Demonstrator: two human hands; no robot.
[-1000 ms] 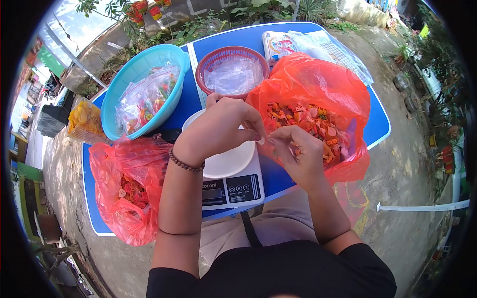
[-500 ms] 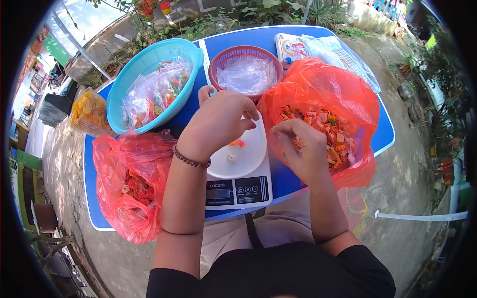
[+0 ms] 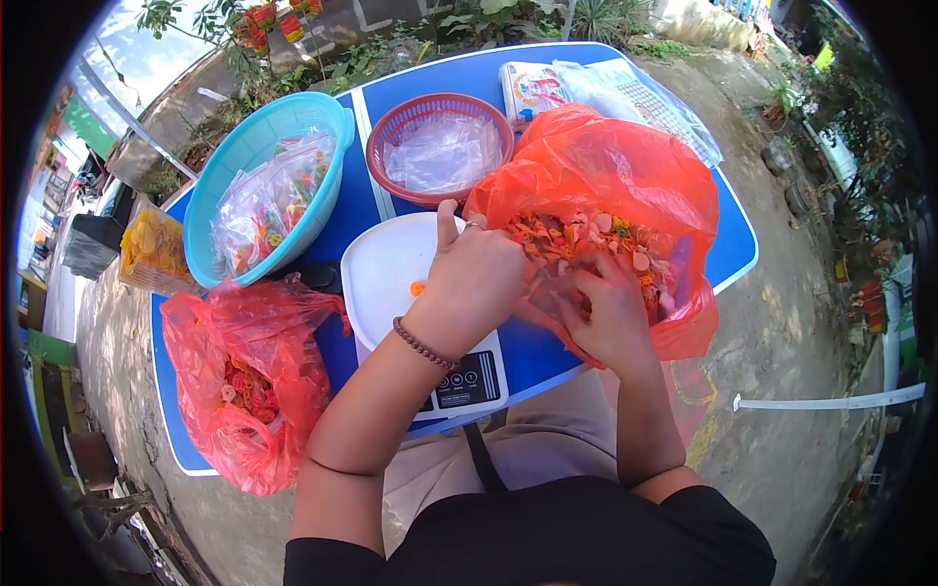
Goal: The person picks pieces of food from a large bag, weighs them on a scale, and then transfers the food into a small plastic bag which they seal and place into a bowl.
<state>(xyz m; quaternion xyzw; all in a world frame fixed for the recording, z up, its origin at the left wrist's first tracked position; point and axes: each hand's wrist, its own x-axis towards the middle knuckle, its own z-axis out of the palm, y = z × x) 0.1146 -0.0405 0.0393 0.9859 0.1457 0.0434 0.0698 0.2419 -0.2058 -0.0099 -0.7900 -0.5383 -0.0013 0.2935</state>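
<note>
Clear container: packed with yellow-orange pieces [image 3: 156, 249], beside the table.
Left red bag [image 3: 234, 454]: thin plastic, slumped open around small red and pink pieces.
Turquoise basket [image 3: 227, 161]: filled bags [image 3: 278, 200] showing coloured bits.
Scale [image 3: 493, 386]: white tray [image 3: 381, 259] carrying an orange piece [image 3: 417, 289]; round buttons on a black panel, their lettering too small for me to read surely.
Maroon basket [image 3: 440, 102]: clear flat bags [image 3: 445, 151].
Left hand [image 3: 479, 278]: at the right red bag's near edge, fingers curled; I can't tell whether they grip anything.
Back pack [image 3: 535, 88]: white, red-and-blue print, wording illegible from here.
Right hand [image 3: 606, 303]: inside the right red bag [image 3: 625, 146], thumb and fingers bent; its grip I can't tell.
Mixed pieces [image 3: 625, 232]: heaped in that bag, orange, pink and red, irregular, some round, a green fleck among them.
</note>
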